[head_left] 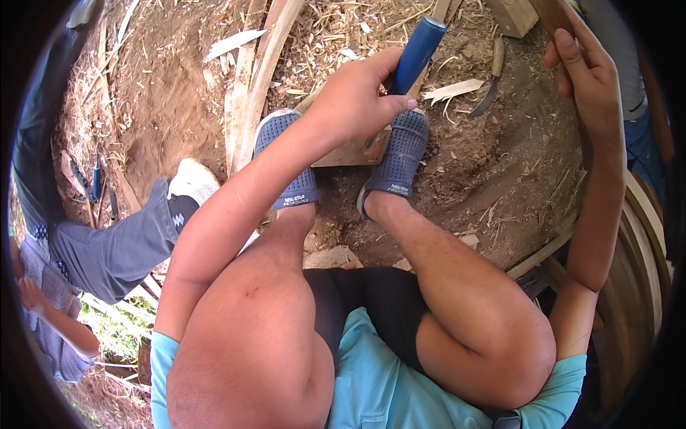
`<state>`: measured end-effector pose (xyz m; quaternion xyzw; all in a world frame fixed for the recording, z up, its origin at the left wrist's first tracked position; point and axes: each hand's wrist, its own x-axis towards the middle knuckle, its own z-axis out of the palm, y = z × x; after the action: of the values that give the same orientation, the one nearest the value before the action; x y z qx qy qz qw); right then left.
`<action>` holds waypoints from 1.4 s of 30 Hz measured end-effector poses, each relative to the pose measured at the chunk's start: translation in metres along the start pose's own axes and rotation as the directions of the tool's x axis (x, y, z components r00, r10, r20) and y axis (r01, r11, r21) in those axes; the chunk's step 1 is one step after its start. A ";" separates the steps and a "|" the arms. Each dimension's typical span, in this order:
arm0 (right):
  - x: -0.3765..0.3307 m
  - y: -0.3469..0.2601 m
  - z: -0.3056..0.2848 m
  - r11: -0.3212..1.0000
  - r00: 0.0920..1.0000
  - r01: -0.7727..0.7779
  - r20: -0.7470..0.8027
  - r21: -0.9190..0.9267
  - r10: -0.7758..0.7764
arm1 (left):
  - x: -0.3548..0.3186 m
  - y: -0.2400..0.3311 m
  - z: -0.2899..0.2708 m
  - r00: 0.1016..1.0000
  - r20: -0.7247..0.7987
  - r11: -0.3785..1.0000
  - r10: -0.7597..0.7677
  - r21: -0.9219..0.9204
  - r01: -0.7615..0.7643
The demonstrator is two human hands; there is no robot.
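Note:
My left hand point(357, 100) is closed round a blue-handled chisel point(420, 53), whose handle has a silvery rim at its top end. The handle leans up and to the right, and most of the lower part is hidden by my hand. Below it, between my feet, lies a wooden block point(346, 155) on the ground. Raised at the far right, my right hand point(589, 71) grips a brown wooden piece point(550, 16). Only part of that piece shows; its upper end runs out of the picture.
A curved knife with a wooden handle point(496, 61) lies on the dirt, right of my feet. Long wooden strips point(254, 79) and pale shavings are strewn ahead. Another person's leg point(121, 247) reaches in from the left. Curved planks point(639, 250) stand at the right.

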<state>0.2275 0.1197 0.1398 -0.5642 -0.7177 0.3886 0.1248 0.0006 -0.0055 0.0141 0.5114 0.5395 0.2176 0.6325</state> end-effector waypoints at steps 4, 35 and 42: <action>0.006 0.006 -0.025 0.999 0.999 0.019 0.028 0.031 -0.020 | 0.006 -0.002 -0.003 1.000 0.016 1.000 -0.013 -0.002 0.013; 0.023 0.034 -0.024 0.940 0.985 0.025 0.168 -0.341 0.035 | 0.006 -0.006 -0.005 0.996 0.022 0.995 -0.083 0.052 0.081; 0.009 -0.031 -0.010 0.911 0.961 0.140 0.273 -0.389 -0.031 | 0.008 -0.007 0.005 0.997 0.058 0.998 -0.042 0.049 0.039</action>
<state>0.2090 0.1300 0.1658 -0.4894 -0.8167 0.2968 -0.0730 0.0058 -0.0032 0.0038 0.5217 0.5357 0.1765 0.6400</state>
